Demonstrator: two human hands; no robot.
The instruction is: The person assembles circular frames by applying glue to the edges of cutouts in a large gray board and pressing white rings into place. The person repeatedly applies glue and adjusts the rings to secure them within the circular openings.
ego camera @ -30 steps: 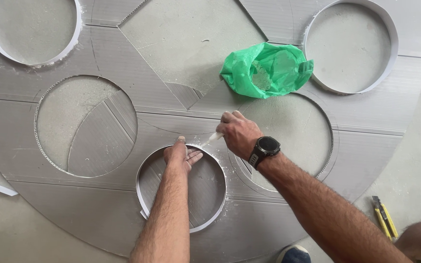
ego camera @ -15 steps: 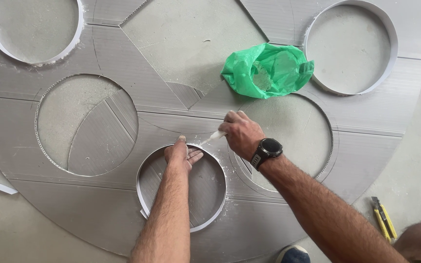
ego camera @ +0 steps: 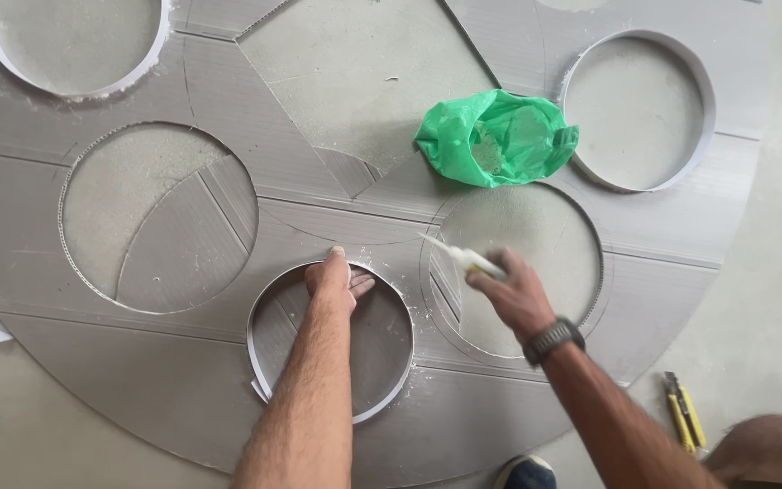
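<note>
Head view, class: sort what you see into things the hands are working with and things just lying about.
In use:
left hand pressing the white strip lining the round hole
right hand holding a small white tube
grey panel

Lying about:
green bag
yellow cutter

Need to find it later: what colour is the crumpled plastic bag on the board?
Bright green bag, clearest in the head view.

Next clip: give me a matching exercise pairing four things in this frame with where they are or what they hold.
Things:
1. left hand
2. right hand
3. green plastic bag
4. yellow utility knife

Places:
A. on the floor beside the panel
B. holding a white glue tube
C. pressing the white strip at a hole's rim
D. on the grey corrugated panel, between holes

Pairs: 1-C, 2-B, 3-D, 4-A
</note>
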